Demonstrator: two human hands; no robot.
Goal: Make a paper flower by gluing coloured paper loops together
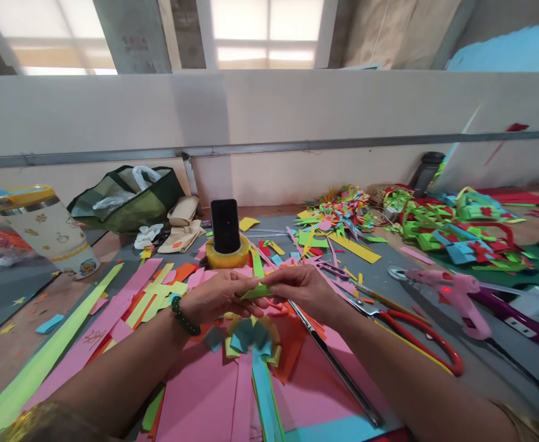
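Note:
A bright green paper strip (256,291) is pinched between my two hands in the middle of the head view. My left hand (226,291), with a dark beaded bracelet at its wrist, grips the strip's left part. From the other side my right hand (299,287) presses its fingertips on the same strip. Just below lies a blue and yellow paper bow (251,339) with long blue and pink tails, resting on pink paper sheets (196,393). Long metal tweezers (329,359) lie slanting under my right forearm.
A phone (225,226) stands in a yellow tape roll (227,253) ahead. To the right are red-handled scissors (428,334) and a pink glue gun (453,288). A patterned tumbler (51,233) and a green bag (126,196) stand at left. Paper scraps surround the hands.

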